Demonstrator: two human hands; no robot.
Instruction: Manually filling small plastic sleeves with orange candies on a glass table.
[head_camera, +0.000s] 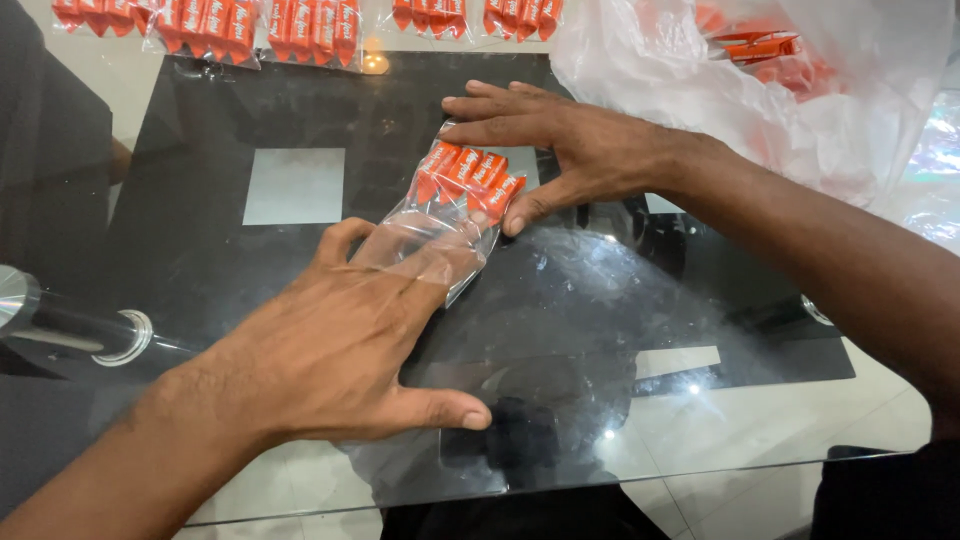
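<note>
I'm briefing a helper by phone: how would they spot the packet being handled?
On the glass table, look between the left hand and right hand. The small clear bag there holds orange candies, lying alone mid-table, unlike the packets along the far edge.

A dark glass tabletop fills most of the view, with pale floor tiles showing through it. At twelve o'clock, along the far edge, several clear packets of orange wrapped sweets lie in a row. At two o'clock sits a large crumpled translucent plastic bag with more orange sweets dimly visible inside. At nine o'clock, a shiny metal table fitting shows beneath the glass.
</note>
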